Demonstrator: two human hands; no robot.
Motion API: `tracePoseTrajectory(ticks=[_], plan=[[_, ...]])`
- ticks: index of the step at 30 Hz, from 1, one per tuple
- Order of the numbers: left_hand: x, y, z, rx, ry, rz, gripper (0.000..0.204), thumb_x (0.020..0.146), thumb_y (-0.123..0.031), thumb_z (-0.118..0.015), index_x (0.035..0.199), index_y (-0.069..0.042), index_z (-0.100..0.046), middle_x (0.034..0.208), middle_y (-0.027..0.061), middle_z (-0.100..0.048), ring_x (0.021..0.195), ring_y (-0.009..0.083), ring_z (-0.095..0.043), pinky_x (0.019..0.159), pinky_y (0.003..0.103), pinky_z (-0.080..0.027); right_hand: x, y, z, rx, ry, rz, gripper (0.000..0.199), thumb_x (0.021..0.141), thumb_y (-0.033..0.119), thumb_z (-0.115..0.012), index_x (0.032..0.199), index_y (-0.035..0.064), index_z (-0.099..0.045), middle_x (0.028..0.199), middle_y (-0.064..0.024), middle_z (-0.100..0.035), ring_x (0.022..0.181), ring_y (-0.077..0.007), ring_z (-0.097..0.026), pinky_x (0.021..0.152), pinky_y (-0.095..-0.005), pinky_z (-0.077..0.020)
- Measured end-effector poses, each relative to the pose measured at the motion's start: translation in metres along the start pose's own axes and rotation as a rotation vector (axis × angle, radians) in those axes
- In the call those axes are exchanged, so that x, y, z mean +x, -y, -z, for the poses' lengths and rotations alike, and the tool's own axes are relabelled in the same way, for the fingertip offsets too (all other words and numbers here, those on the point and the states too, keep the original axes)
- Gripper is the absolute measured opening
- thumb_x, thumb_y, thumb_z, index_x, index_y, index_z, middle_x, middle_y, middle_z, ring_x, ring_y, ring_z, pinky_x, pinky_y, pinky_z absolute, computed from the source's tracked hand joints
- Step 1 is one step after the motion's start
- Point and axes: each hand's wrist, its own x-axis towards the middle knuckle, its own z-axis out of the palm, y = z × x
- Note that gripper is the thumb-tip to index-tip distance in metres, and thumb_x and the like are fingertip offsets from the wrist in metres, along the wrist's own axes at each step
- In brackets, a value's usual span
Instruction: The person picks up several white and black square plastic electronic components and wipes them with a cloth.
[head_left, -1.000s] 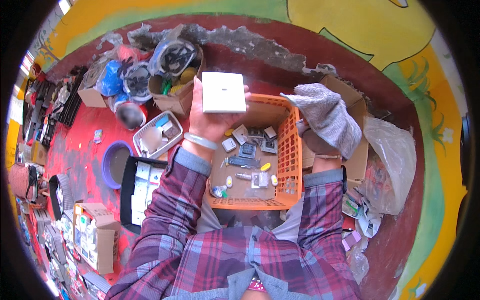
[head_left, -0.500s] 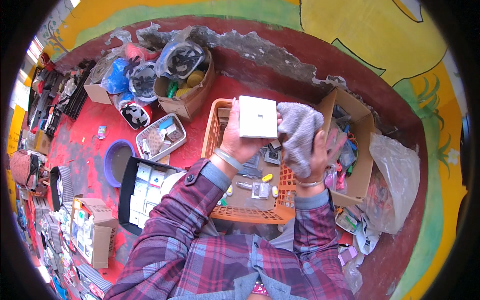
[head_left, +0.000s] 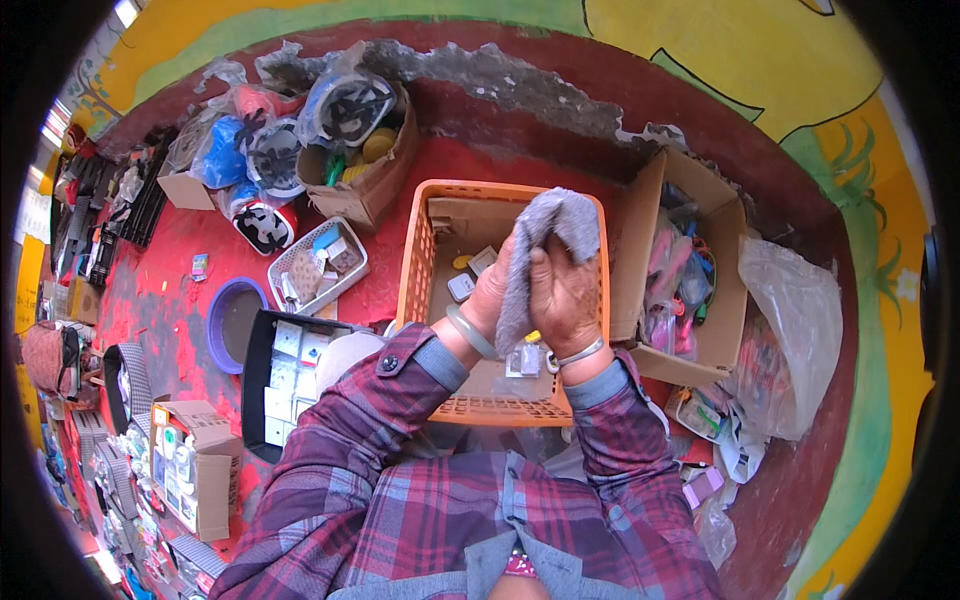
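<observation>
Both my hands meet over the orange plastic basket (head_left: 408, 275), with a grey cloth (head_left: 522, 270) between them. My left hand (head_left: 490, 300) is closed at the cloth's left side, its fingertips hidden behind the fabric. The white square plate it held a moment earlier is covered by the cloth and hands. My right hand (head_left: 566, 305) is closed on the cloth from the right, its fingers curled into the folds. Below them, a cardboard sheet (head_left: 480, 376) lines the basket, carrying small clear packs (head_left: 523, 360) and white-and-yellow pieces (head_left: 461, 287).
To the right stands an open cardboard box (head_left: 625, 275) of colourful items beside a clear plastic bag (head_left: 795, 330). On the left are a white basket (head_left: 318, 300), a purple basin (head_left: 216, 325) and a black tray of white boxes (head_left: 262, 385). Bagged helmets (head_left: 275, 160) lie farther back.
The white square plate has gone out of sight behind the cloth. My right hand has brought the cloth left against my left hand, and both hands sit slightly lower.
</observation>
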Motion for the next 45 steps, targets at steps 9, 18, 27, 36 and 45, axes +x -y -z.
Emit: tracePoseTrajectory(ticks=[9,18,27,36,45], plan=[[-0.007,0.000,-0.024,0.356,0.008,0.143,0.058,0.094,-0.051,-0.043,0.132,-0.007,-0.042,0.120,0.0073,-0.052,0.109,0.0164,-0.050,0.095,0.031,-0.040,-0.001,-0.078,0.008,0.820,-0.220,-0.567,0.035,0.098,0.027,-0.043,0.101,-0.0014,-0.063,0.086,-0.0022,-0.062,0.077,-0.0116,-0.058,0.071,-0.0248,-0.0476],[-0.002,-0.050,-0.030,-0.177,-0.220,0.023,0.068,0.092,-0.056,-0.033,0.129,-0.001,-0.045,0.122,0.0230,-0.054,0.110,0.0369,-0.055,0.092,0.050,-0.045,0.020,-0.047,0.041,1.365,-0.356,-0.590,0.022,0.092,0.014,-0.054,0.109,0.0016,-0.060,0.098,-0.0051,-0.064,0.087,-0.0144,-0.061,0.081,-0.0282,-0.0493],[-0.002,-0.053,-0.026,-0.185,-0.171,-0.134,0.062,0.093,-0.054,-0.034,0.125,-0.003,-0.048,0.120,0.0202,-0.055,0.111,0.0374,-0.054,0.099,0.048,-0.040,0.011,-0.010,0.035,0.464,0.024,-0.020,0.017,0.075,0.002,-0.063,0.091,-0.0050,-0.062,0.089,-0.0107,-0.058,0.080,-0.0188,-0.058,0.071,-0.0273,-0.0470],[-0.004,-0.036,-0.026,0.195,-0.137,-0.218,0.059,0.094,-0.053,-0.036,0.126,-0.004,-0.048,0.114,0.0110,-0.058,0.106,0.0239,-0.056,0.095,0.038,-0.043,0.009,0.009,0.024,0.351,0.068,0.060,0.018,0.074,0.004,-0.063,0.091,-0.0024,-0.064,0.083,-0.0125,-0.061,0.071,-0.0261,-0.061,0.065,-0.0320,-0.0500],[-0.004,-0.029,-0.022,0.446,-0.169,-0.248,0.066,0.091,-0.059,-0.038,0.127,-0.004,-0.047,0.117,0.0107,-0.057,0.108,0.0225,-0.054,0.097,0.036,-0.041,0.005,0.013,0.012,0.246,-0.048,0.121,0.015,0.075,0.002,-0.060,0.089,-0.0028,-0.064,0.081,-0.0118,-0.059,0.070,-0.0247,-0.060,0.064,-0.0322,-0.0494]])
